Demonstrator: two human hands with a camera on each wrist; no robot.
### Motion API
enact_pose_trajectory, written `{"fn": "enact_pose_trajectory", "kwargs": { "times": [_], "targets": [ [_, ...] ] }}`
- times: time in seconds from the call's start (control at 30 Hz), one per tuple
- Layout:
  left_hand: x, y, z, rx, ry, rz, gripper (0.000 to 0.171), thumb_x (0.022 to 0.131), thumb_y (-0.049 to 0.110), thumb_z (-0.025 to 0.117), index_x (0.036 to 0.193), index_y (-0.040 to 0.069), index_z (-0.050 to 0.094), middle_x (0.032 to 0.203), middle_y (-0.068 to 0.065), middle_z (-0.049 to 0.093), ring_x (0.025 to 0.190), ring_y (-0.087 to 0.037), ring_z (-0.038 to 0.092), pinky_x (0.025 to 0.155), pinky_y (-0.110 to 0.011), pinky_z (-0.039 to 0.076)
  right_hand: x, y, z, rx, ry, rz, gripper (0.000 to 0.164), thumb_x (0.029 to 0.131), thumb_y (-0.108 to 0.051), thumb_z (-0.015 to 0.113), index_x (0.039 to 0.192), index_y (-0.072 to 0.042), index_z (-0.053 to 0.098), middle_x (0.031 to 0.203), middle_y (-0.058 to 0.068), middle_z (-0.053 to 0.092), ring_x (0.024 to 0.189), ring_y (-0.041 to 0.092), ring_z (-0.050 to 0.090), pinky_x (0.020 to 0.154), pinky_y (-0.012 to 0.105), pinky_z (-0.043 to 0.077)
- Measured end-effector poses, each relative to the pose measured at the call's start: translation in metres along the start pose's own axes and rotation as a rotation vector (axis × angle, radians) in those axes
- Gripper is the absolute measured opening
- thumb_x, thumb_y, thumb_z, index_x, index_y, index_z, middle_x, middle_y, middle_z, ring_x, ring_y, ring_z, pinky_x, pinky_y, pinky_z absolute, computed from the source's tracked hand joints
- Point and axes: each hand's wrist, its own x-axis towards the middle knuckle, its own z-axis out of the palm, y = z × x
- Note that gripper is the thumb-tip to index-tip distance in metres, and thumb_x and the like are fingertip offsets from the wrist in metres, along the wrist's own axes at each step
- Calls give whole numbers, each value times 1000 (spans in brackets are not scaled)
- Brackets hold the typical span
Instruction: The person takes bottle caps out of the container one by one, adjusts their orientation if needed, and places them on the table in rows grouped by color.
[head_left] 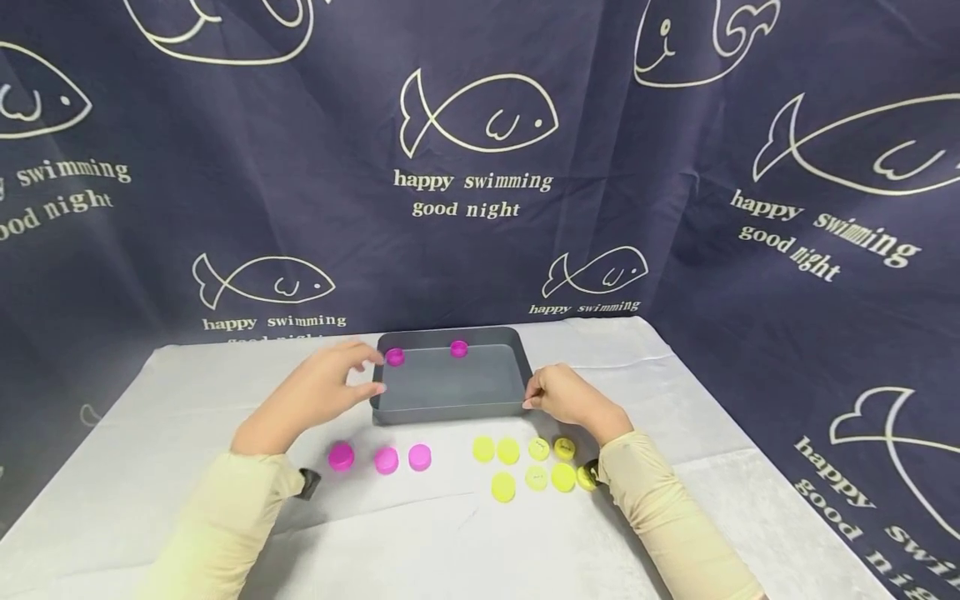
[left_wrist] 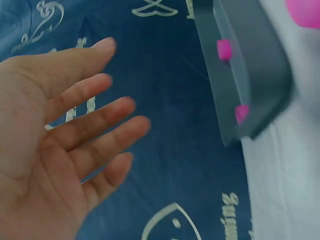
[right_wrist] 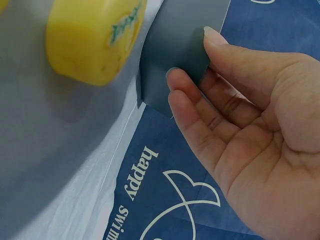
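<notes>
A dark grey rectangular tray (head_left: 450, 412) stands on the white-covered table, with two magenta bottle caps, one in its far left corner (head_left: 394, 357) and one at its far wall (head_left: 459, 349). My left hand (head_left: 322, 385) is at the tray's left side, its thumb and fingers spread apart. Nothing lies between those fingers (left_wrist: 127, 135) in the left wrist view. At the tray's front right corner my right hand (head_left: 561, 393) grips the wall, the thumb near the rim and curled fingertips (right_wrist: 179, 82) against the side in the right wrist view.
Three magenta caps (head_left: 386, 460) lie in a row before the tray, on the left. Several yellow caps (head_left: 507, 451) lie front right, one partly behind the right wrist's camera (head_left: 592, 472). A navy fish-print curtain (head_left: 480, 275) hangs behind and beside the table (head_left: 420, 542).
</notes>
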Motion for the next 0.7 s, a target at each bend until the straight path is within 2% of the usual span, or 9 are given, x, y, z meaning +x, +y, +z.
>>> {"fn": "enact_pose_trajectory", "kwargs": {
  "times": [0.17, 0.4, 0.57, 0.7],
  "targets": [
    [43, 16, 3, 13, 14, 52, 28, 85, 22, 78, 110, 13, 70, 110, 3, 65, 98, -21, 63, 86, -41, 51, -1, 1, 0, 4, 3, -4, 10, 85, -8, 77, 76, -11, 75, 75, -6, 70, 74, 8, 62, 73, 31, 54],
    [92, 29, 11, 25, 8, -2, 28, 87, 24, 77, 112, 14, 70, 113, 3, 65, 104, -23, 65, 89, -42, 51, -2, 1, 1, 4, -9, 16, 10, 86, -10, 77, 76, -11, 75, 75, -8, 69, 73, 7, 60, 73, 29, 53],
    [121, 24, 28, 30, -2, -20, 28, 87, 24, 75, 112, 13, 70, 111, 1, 65, 99, -21, 65, 88, -40, 51, -2, 1, 1, -3, -4, 23, 10, 85, -10, 77, 76, -11, 75, 75, -8, 69, 73, 7, 61, 73, 29, 53],
    [135, 17, 44, 40, -43, -80, 30, 88, 25, 74, 115, 13, 69, 113, -1, 64, 98, -20, 62, 89, -40, 50, -3, -1, -1, 1, -4, 13, 10, 85, -9, 77, 76, -10, 75, 75, -7, 69, 72, 7, 60, 73, 29, 53]
  ]
}}
